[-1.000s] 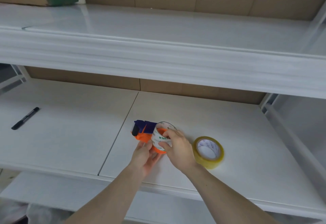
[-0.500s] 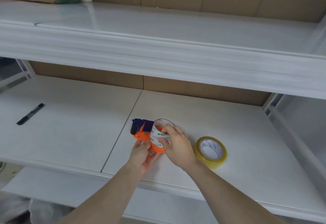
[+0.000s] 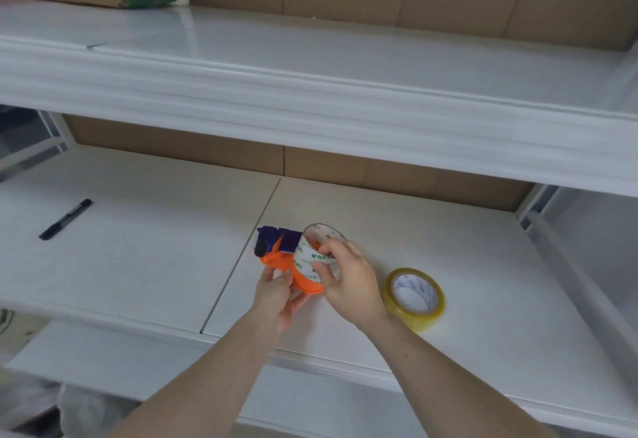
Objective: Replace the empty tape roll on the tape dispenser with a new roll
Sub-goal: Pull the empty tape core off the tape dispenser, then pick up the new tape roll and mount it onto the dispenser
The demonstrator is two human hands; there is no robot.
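head view: left hand (image 3: 276, 294) grips orange dispenser (image 3: 303, 279), right hand (image 3: 348, 282) pinches empty roll (image 3: 316, 248)

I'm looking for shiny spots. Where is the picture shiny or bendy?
Head view: soft glare on the upper shelf; the shelf edges bow, a wide-lens bend; the yellow tape roll glints faintly; both hands look sharp, with only pale shadows on the lower shelf.

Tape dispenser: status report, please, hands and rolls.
Left hand holding dispenser. Right hand gripping empty core, still seated. New roll waiting on shelf. Nothing blocking.
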